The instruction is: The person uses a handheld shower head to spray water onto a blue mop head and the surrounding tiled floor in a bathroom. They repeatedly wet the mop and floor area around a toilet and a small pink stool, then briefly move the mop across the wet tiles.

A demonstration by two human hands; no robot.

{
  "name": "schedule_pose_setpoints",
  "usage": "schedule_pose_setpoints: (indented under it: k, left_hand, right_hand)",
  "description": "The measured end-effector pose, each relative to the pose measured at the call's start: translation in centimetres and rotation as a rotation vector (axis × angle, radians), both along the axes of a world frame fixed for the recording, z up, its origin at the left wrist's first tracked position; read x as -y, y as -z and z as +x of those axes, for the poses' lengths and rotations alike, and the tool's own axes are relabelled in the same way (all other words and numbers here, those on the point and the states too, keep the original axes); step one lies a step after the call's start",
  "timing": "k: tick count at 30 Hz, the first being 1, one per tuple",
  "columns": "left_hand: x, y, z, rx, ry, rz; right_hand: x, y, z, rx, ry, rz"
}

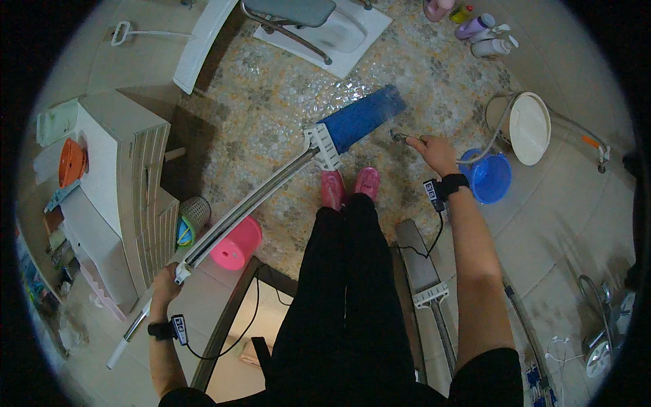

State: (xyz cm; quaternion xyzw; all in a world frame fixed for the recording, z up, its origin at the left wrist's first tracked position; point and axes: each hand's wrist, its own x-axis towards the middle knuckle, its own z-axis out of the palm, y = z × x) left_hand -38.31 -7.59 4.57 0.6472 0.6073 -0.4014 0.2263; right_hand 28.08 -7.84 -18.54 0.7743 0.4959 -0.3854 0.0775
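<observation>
My left hand (168,286) is closed around the chrome handle (249,201) of a mop, which slants across the view. A white plastic bracket (322,147) joins the handle to a flat, blue mop head (362,118) lying on the wet pebble-patterned floor (285,102). In my right hand (437,155) is a small metal spray nozzle (399,136), pointed towards the mop head with a gap between them. A flexible metal hose (491,140) runs from behind that hand towards the right wall. Blurred, mist-like spray shows at the pad's far end.
A blue bucket (491,175) and a cream bucket (530,128) stand right of my right hand. Ahead are a squat toilet (351,33), a folding seat (292,11) and several bottles (475,26). Leftward are a pink bucket (238,244) and drawer cabinet (137,178). Another mop (419,249) is beside my leg.
</observation>
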Motion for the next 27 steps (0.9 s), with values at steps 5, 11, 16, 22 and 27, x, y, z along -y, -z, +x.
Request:
schedule_pose_setpoints:
  k: [5,11,16,22,27]
  left_hand:
    - [-0.4,-0.2,0.0,0.15,-0.047,-0.075]
    - [-0.4,-0.1,-0.5,0.128,-0.125,-0.164]
    - [-0.1,-0.2,-0.4,0.109,-0.117,-0.15]
    - [-0.4,-0.8,0.4,0.199,-0.155,-0.162]
    - [-0.1,-0.8,0.1,0.166,-0.092,-0.101]
  right_hand:
    - [0.2,0.3,-0.3,-0.012,-0.039,0.092]
    - [0.0,0.7,-0.2,-0.022,-0.023,0.043]
    - [-0.2,0.7,-0.2,-0.005,-0.012,0.053]
    - [-0.2,0.6,-0.1,-0.001,0.048,0.054]
    - [-0.6,1.1,0.5,0.012,0.041,0.051]
